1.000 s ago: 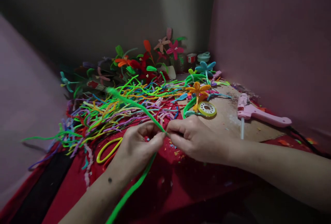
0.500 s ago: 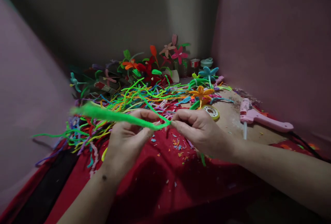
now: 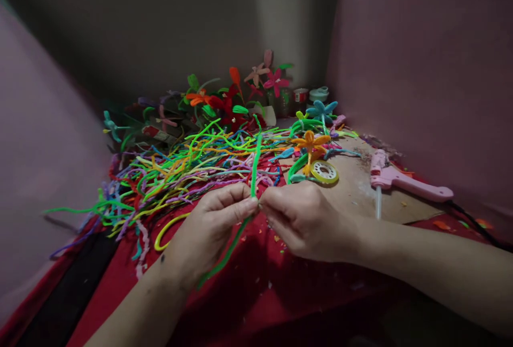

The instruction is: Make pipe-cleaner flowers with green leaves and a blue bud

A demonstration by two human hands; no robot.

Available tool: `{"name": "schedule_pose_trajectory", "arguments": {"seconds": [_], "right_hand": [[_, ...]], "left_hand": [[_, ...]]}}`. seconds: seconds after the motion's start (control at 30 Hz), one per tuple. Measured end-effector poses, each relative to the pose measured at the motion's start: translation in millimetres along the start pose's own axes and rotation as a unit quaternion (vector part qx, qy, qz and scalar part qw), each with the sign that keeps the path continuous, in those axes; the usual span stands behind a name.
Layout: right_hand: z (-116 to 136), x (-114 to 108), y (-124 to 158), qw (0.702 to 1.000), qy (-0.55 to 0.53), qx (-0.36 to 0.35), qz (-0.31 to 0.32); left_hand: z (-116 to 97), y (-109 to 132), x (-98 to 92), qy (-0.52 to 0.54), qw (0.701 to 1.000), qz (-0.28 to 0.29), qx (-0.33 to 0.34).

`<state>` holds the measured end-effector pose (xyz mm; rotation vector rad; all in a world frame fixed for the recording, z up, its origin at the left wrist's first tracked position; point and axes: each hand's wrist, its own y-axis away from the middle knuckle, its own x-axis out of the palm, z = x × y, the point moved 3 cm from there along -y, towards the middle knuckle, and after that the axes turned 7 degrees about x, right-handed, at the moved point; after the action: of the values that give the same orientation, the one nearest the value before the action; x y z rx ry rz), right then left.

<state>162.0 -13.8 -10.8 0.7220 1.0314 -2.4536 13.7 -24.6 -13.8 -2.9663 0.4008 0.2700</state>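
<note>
A green pipe cleaner (image 3: 255, 168) is pinched between the thumb and fingers of my left hand (image 3: 218, 224). One part of it stands upright above the fingertips, and another length slants down to the lower left beneath that hand. My right hand (image 3: 312, 221) is closed right beside the left fingertips, at the same spot on the pipe cleaner; what lies between its fingers is mostly hidden. Beyond both hands spreads a heap of loose pipe cleaners (image 3: 188, 162) in many colours. An orange pipe-cleaner flower (image 3: 310, 144) stands just past my right hand.
A pink glue gun (image 3: 401, 178) lies on cardboard (image 3: 352, 200) at the right, its black cord (image 3: 476, 226) trailing off. Near it is a yellow tape roll (image 3: 325, 172). Several finished flowers (image 3: 230, 101) crowd the back by the wall. Fuzz scraps dot the red cloth (image 3: 240, 293).
The green pipe cleaner has swung from pointing left to standing upright with a part hanging below. Both hands have moved slightly lower, and their fingertips have come together.
</note>
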Motion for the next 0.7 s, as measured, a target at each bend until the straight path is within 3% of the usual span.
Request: {"name": "schedule_pose_trajectory", "arguments": {"seconds": [0.07, 0.17, 0.33, 0.43, 0.6, 0.7], "right_hand": [[-1.7, 3.3, 2.4, 0.998, 0.052, -0.026, -0.016], [-5.5, 3.3, -0.7, 0.998, 0.037, 0.044, -0.008], [-1.3, -3.0, -12.4, 0.979, -0.053, 0.17, 0.099], [-2.5, -1.2, -14.0, 0.94, -0.141, 0.254, 0.177], [-16.7, 9.2, -10.0, 0.879, -0.288, 0.332, 0.185], [-27.4, 17.3, -4.9, 0.816, -0.394, 0.369, 0.208]], "left_hand": [[4.7, -1.9, 0.8, 0.035, 0.999, -0.009, -0.029], [5.7, -4.6, -0.2, -0.027, 0.999, -0.029, -0.01], [0.8, -5.6, -9.3, -0.098, 0.993, -0.056, 0.045], [0.3, -7.2, -15.9, -0.104, 0.992, -0.053, 0.051], [1.9, -9.7, -14.5, -0.117, 0.992, -0.035, 0.019], [-1.6, -9.8, -17.1, -0.161, 0.986, -0.04, 0.018]]}}
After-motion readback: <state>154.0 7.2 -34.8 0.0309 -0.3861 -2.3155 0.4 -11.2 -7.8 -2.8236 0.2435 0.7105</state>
